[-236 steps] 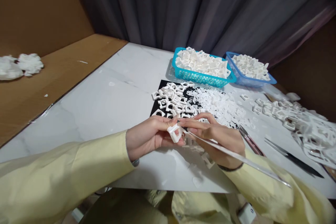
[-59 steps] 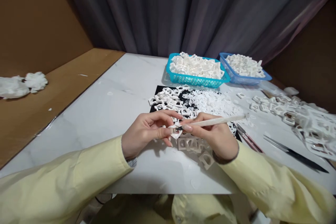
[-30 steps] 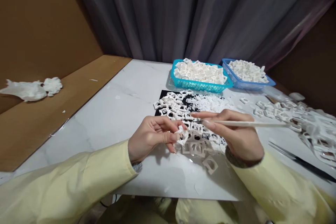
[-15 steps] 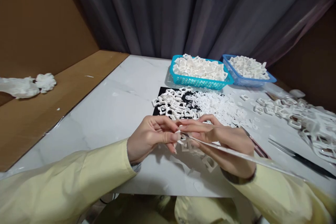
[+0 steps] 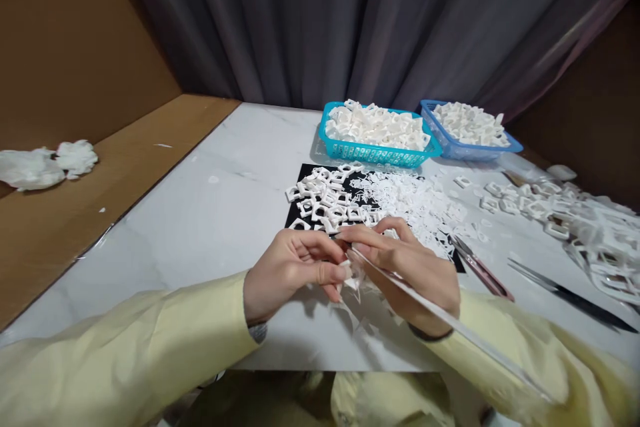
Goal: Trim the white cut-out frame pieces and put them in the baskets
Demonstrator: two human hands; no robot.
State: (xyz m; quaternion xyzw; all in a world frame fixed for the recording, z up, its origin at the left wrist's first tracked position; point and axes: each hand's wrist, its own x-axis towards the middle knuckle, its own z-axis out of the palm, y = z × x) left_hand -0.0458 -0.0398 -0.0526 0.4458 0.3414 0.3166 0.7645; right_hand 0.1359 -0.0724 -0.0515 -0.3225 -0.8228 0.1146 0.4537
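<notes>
My left hand [image 5: 293, 270] pinches a small white plastic piece [image 5: 347, 271] between thumb and fingers, in front of the black mat [image 5: 294, 217]. Close beside it, my right hand [image 5: 417, 270] is closed on a long thin white strip [image 5: 480, 343], which slants back over the right forearm. The strip's near end meets the fingertips by the white piece; whether they touch I cannot tell. Beneath the hands lie blurred white bits. White frame-shaped parts [image 5: 327, 199] are heaped on the mat, next to a spread of thin white scraps [image 5: 410, 203].
A teal basket [image 5: 380, 153] and a blue basket [image 5: 483, 151], both full of white parts, stand at the back. On the right lie pink-handled snips [image 5: 485, 270], black tweezers [image 5: 575, 297] and more white frames [image 5: 555, 213]. Cardboard [image 5: 125, 160] borders the left side.
My right hand has shifted slightly left and the strip now slopes more steeply. The pink-handled snips show more fully. My left hand still pinches the white piece.
</notes>
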